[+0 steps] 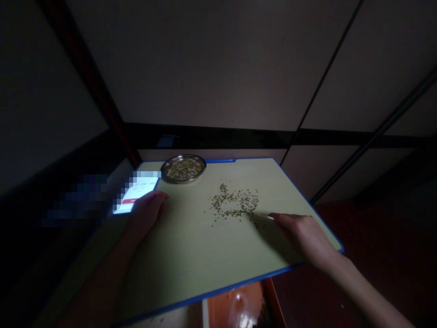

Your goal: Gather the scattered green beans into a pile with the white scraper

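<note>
A pale green rectangular bench (191, 255) with a thin blue edge fills the middle of the dim view, tilted so that its far corner points toward the dark wall panels. A loose scatter of small greenish-brown seeds (235, 202) lies on the far right part of the bench, spread thin at the edges and denser in the centre. The right hand (302, 239) rests low on the bench just beside this scatter, on its near right side, its grip pinched around a thin light-coloured stick (264, 217) whose far tip reaches the nearest seeds of the scatter. The left hand (146, 214) lies flat on the left part of the bench, fingers loosely curled and grasping nothing, its fingertips touching the near edge of a lit smartphone (136, 196) with a white and red screen, part of which is blurred out. Beyond the phone, near the far edge of the bench, stands a shallow round metal dish (183, 169) holding more of the same seeds, well apart from the scatter and from both hands. Below the near edge of the bench an orange container (239, 305) shows, its contents too dark to tell.
</note>
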{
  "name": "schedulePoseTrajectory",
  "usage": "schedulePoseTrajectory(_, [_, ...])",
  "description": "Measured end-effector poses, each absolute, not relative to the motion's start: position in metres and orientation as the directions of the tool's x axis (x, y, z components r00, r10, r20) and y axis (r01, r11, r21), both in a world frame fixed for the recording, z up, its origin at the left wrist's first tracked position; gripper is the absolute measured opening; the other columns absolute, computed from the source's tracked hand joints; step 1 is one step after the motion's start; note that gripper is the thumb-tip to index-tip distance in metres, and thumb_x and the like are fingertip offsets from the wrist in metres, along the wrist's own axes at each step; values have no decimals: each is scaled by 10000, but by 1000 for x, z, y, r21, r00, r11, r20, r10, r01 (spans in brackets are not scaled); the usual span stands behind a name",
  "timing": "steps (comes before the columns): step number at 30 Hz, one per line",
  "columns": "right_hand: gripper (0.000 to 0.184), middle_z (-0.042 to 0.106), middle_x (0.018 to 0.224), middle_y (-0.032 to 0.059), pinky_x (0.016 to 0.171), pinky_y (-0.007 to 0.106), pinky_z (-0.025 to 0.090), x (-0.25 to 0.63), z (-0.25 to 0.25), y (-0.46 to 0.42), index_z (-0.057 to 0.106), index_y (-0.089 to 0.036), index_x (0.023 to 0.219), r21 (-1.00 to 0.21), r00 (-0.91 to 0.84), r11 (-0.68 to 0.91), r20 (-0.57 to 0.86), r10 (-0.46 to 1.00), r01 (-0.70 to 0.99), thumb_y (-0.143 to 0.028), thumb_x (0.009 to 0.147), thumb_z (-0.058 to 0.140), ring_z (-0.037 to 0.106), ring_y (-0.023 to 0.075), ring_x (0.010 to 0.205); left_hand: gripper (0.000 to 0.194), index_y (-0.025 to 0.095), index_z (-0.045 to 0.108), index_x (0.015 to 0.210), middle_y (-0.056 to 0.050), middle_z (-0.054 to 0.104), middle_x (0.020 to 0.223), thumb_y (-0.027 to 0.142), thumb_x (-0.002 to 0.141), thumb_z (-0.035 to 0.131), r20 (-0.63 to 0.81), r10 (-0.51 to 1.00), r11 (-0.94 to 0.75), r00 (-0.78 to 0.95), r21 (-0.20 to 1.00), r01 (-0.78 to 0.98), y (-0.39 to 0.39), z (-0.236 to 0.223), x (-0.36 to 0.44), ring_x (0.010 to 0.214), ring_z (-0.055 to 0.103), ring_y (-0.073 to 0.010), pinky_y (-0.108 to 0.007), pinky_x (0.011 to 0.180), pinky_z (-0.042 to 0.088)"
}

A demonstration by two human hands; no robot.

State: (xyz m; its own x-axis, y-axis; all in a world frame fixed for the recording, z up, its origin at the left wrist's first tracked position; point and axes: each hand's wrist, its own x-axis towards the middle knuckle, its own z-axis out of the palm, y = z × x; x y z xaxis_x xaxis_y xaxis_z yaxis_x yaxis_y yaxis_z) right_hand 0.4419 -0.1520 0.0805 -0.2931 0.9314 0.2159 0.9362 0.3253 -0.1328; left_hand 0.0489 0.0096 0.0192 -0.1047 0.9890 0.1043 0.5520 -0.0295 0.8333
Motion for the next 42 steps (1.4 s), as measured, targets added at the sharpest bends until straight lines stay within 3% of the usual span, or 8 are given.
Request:
schedulePoseTrajectory(8, [401, 739, 824, 44, 590, 271, 442, 437, 79, -149, 668, -254, 1177, -107, -354, 377, 189, 916, 920, -115, 875, 443, 672, 171, 682, 332, 181, 616, 828, 44, 516, 478, 479, 801, 472, 106, 988, -31, -109, 845, 534, 10, 18, 49, 450, 468, -132, -249, 462, 355])
schedulePoseTrajectory(15, [358, 754, 942, 57, 686, 295, 488, 449, 83, -135, 661, -261, 1187, -108, -246, 271, 202, 948, 956, -160, 933, 429, 708, 201, 807, 348, 181, 615, 787, 40, 520, 478, 495, 783, 464, 69, 987, 24, -145, 830, 558, 7, 25, 53, 472, 485, -139, -250, 476, 363])
schedulePoseTrajectory(21, [367, 749, 829, 52, 620, 272, 467, 444, 81, -138, 683, -238, 1162, -72, -335, 354, 194, 922, 933, -144, 917, 426, 692, 181, 698, 326, 187, 619, 793, 45, 507, 470, 478, 793, 472, 111, 986, -23, -127, 834, 551, 8, 21, 52, 486, 493, -145, -256, 499, 377])
schedulePoseTrajectory(42, [373, 726, 780, 42, 597, 286, 444, 436, 95, -150, 687, -262, 1161, -154, -386, 409, 159, 909, 899, -175, 909, 426, 648, 178, 662, 303, 191, 619, 773, 42, 510, 469, 455, 795, 474, 107, 985, -16, -138, 843, 538, 7, 24, 55, 473, 483, -139, -255, 487, 367])
